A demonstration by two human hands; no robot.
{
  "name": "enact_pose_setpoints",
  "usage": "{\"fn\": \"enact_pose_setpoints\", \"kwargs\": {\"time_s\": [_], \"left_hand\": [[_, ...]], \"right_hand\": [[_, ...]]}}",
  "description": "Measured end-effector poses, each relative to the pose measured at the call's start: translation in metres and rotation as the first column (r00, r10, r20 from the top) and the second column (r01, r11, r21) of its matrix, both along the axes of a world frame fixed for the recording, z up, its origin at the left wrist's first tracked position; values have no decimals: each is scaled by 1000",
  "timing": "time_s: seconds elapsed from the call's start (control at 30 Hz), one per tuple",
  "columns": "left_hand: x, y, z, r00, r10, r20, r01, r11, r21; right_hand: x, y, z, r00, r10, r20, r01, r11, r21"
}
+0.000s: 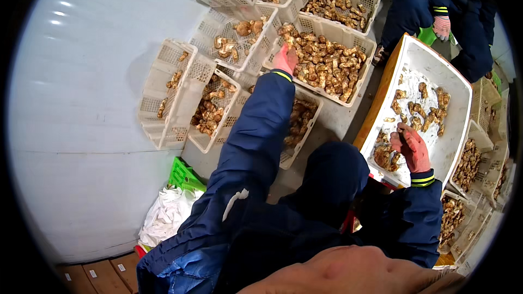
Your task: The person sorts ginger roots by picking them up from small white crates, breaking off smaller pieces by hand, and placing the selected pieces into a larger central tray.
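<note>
My left hand (pixel 286 60) reaches to the left end of a white plastic crate (pixel 369 65) filled with brown-and-cream mushrooms (pixel 327 63). A mushroom (pixel 287 32) sticks out past its fingertips, and the fingers appear closed on its stem. Over the near end of a white foam box (pixel 453 130), my right hand (pixel 412 149) has its fingers curled. Something dark shows at those fingertips; whether it is a held piece or dirt is unclear. Scattered mushrooms (pixel 429 116) lie on the box's white lining, with a larger clump (pixel 384 156) just left of the right hand.
More mushroom crates stand around: a narrow one (pixel 157 90) by the wall, one (pixel 212 108) beside it, another (pixel 304 120) partly under my left arm, and stacks (pixel 470 167) at right. A co-worker's gloved hand (pixel 441 26) rests beyond the foam box. A white plastic bag (pixel 167 214) lies at left.
</note>
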State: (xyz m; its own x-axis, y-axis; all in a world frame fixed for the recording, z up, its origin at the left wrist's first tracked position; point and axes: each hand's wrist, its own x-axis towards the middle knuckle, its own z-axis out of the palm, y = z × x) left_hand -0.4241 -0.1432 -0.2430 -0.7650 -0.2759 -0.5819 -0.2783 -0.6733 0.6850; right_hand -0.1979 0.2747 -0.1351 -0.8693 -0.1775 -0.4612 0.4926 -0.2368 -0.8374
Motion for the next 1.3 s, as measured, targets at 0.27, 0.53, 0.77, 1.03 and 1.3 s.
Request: {"fn": "enact_pose_setpoints", "kwargs": {"time_s": [0.27, 0.53, 0.77, 1.03, 1.3], "left_hand": [[-150, -126, -33, 985, 51, -166, -101, 946, -308], [-201, -107, -14, 974, -89, -207, 81, 996, -48], [-97, 32, -11, 741, -475, -475, 665, 619, 418], [57, 174, 83, 758, -429, -492, 653, 478, 588], [163, 214, 188, 684, -436, -585, 728, 458, 510]], "right_hand": [[-40, 5, -34, 998, -46, 48, 45, 999, 8], [-46, 15, -27, 995, -74, 69, 74, 997, 5], [-44, 29, -28, 984, -177, 15, 177, 984, -32], [-33, 62, 0, 956, -240, -168, 235, 971, -49], [-1, 168, -73, 902, -423, -85, 424, 906, -6]]}}
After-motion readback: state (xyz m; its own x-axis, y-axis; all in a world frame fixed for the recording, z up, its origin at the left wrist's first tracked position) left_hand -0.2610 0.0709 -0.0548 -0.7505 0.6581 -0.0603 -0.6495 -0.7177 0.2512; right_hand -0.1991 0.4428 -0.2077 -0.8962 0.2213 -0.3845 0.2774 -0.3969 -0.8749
